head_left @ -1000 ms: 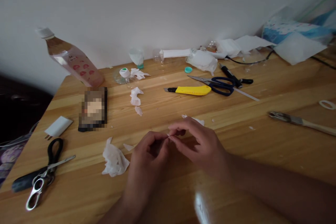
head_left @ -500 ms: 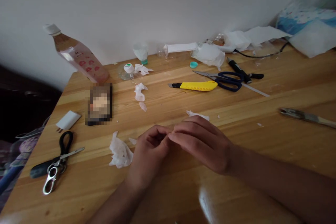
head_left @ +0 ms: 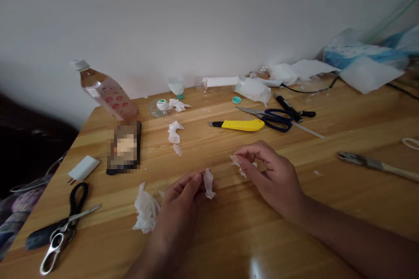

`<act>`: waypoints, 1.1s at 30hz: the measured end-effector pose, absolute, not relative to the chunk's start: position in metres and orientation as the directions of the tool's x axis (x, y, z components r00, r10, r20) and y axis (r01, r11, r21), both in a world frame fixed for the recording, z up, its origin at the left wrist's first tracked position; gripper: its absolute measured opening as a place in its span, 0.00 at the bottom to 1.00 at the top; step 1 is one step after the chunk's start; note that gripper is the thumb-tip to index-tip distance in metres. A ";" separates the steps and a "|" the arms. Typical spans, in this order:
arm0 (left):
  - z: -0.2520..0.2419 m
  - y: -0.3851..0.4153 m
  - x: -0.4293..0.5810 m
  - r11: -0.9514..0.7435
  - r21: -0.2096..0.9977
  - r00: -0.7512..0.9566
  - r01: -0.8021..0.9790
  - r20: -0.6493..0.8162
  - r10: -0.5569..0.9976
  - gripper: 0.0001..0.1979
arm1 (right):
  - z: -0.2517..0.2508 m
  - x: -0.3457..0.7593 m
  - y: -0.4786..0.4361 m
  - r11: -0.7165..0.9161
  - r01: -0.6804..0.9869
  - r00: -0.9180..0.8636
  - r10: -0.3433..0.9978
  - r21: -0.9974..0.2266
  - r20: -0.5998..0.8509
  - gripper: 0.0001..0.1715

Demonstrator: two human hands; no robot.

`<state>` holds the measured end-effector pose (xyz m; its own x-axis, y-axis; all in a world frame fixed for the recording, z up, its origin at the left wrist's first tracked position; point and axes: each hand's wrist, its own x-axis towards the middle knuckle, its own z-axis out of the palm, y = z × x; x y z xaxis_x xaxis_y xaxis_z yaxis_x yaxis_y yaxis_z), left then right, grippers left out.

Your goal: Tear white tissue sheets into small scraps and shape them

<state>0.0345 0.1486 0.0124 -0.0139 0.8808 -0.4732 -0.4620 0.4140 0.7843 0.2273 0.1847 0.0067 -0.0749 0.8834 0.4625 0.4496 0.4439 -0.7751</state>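
Observation:
My left hand (head_left: 181, 198) is closed, its thumb and forefinger pinching a small crumpled piece of white tissue (head_left: 209, 184) that hangs from the fingertips. Apart from it to the right, my right hand (head_left: 270, 174) has its thumb and fingertips pinched together at a scrap of white tissue (head_left: 240, 167). Part of that scrap is hidden behind the hand, and whether some of it lies on the table I cannot tell. A heap of torn tissue (head_left: 145, 211) lies left of my left hand, with more tissue scraps (head_left: 175, 132) farther back.
Beyond my hands lie a yellow utility knife (head_left: 242, 125) and dark-handled scissors (head_left: 278, 117). Pliers (head_left: 358, 161) are at the right. On the left are a bottle (head_left: 109, 96), a phone (head_left: 139, 144), a white charger (head_left: 84, 168) and keys with a clip (head_left: 55, 248). Plastic packaging lines the wall.
My hands, together before, have moved apart, the right one going right. The tissue in my left fingertips now shows. The view has tilted up, so the table sits lower.

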 end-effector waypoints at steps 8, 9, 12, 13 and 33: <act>0.013 0.149 0.032 0.426 0.782 -0.045 -0.455 -0.498 0.866 0.18 | 0.007 0.225 0.182 0.476 0.462 -0.191 0.877 -0.748 0.441 0.08; 0.012 0.149 0.032 0.424 0.787 -0.047 -0.447 -0.494 0.868 0.18 | 0.008 0.225 0.181 0.467 0.467 -0.183 0.882 -0.751 0.435 0.07; 0.010 0.149 0.030 0.418 0.808 -0.051 -0.416 -0.480 0.876 0.19 | 0.008 0.223 0.178 0.471 0.461 -0.223 0.882 -0.753 0.415 0.05; 0.009 0.149 0.030 0.413 0.815 -0.055 -0.406 -0.473 0.879 0.20 | 0.008 0.223 0.177 0.493 0.440 -0.255 0.870 -0.751 0.422 0.05; 0.008 0.149 0.028 0.354 0.864 -0.085 -0.358 -0.407 0.909 0.19 | 0.012 0.224 0.169 0.629 0.286 -0.413 0.762 -0.723 0.499 0.09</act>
